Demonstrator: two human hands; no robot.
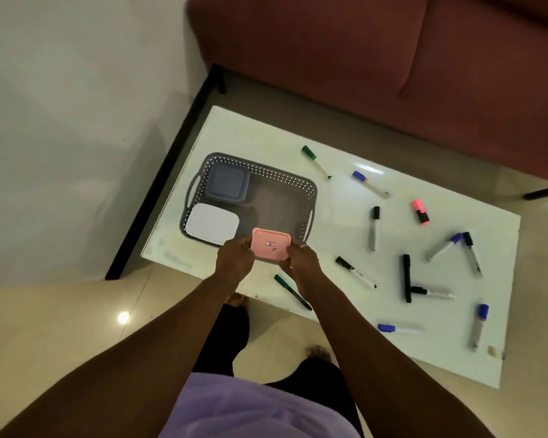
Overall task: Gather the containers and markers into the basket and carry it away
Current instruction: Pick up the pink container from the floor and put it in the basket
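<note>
A grey perforated basket (282, 175) sits on the left of the white table (345, 216). Inside it lie a blue-grey lidded container (227, 184) at the far left and a white container (212, 223) near the front left. A pink container (270, 245) with a small label hangs over the basket's near rim, held from both sides by my left hand (234, 259) and my right hand (301, 259). Several markers lie scattered on the table to the right, among them a green one (315, 161), a pink highlighter (420, 211) and a dark green pen (293, 292) by my right wrist.
A dark red sofa (377, 58) stands behind the table. A pale wall is on the left, with a black table leg (162, 184) along it. My feet and legs stand on the tiled floor (76, 327) at the table's near edge.
</note>
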